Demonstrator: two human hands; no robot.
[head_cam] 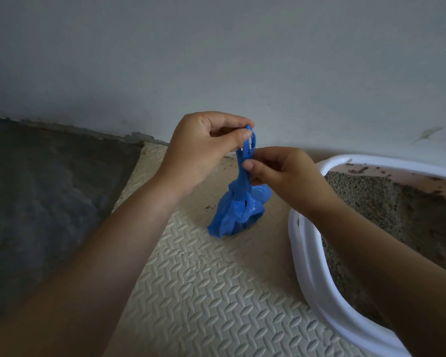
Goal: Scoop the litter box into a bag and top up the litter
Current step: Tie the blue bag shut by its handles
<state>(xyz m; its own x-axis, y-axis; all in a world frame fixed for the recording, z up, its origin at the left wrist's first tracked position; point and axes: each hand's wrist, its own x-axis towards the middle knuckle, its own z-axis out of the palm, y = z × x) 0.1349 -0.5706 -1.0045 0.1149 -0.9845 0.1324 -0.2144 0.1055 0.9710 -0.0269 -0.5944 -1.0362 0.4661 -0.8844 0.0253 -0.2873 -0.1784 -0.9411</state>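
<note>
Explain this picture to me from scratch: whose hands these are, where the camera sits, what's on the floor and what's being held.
There is no machine here, only a person working with bare hands. The single picture comes from a camera worn on the person's head, looking forward and down, so both arms reach in from the bottom edge. The left hand pinches the top of a blue bag's handles, and the right hand pinches them just below, as if tying them. The blue bag is bunched and hangs down to a pale textured floor mat. On the right stands a white-rimmed litter box holding grey litter. Behind is a plain wall.
</note>
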